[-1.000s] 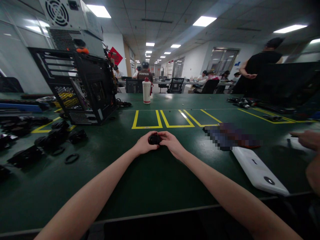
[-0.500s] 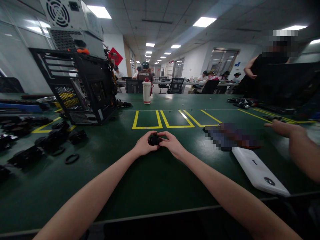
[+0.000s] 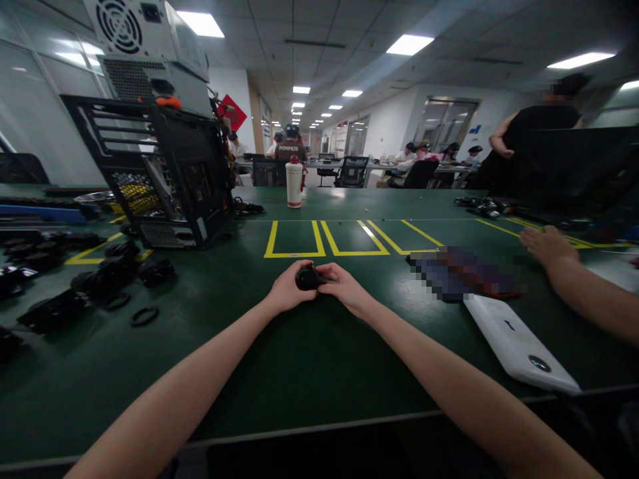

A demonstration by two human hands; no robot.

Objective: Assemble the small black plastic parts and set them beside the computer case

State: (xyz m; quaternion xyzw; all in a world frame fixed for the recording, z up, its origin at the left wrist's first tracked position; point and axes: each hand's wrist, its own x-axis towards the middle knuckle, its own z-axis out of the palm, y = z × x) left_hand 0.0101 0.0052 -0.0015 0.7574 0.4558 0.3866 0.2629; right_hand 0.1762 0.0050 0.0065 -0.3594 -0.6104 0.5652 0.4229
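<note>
Just in front of the yellow tape frames, my left hand (image 3: pixel 286 290) is closed around a small black rounded part (image 3: pixel 306 279), possibly a lens piece; its exact kind cannot be made out. My right hand (image 3: pixel 342 286) pinches at the right side of this same part, thumb and fingers close together. A thin dark edge shows between the right fingertips. Both hands meet low over the green table (image 3: pixel 319 372). To the left lie a loose black ring (image 3: pixel 144 316), a second ring (image 3: pixel 116 301) and several black camera-like parts (image 3: pixel 52 311).
An open computer case (image 3: pixel 170 173) with power supplies on top stands at the back left. A white bottle (image 3: pixel 294 185) stands beyond the tape. On the right lie a white device (image 3: pixel 519 342), a blurred dark item (image 3: pixel 464 273) and another person's hand (image 3: pixel 552 247).
My right fingers have shifted slightly at the black part's right side, and a thin edge shows there now. The other person's hand on the right has moved left and spread over the table.
</note>
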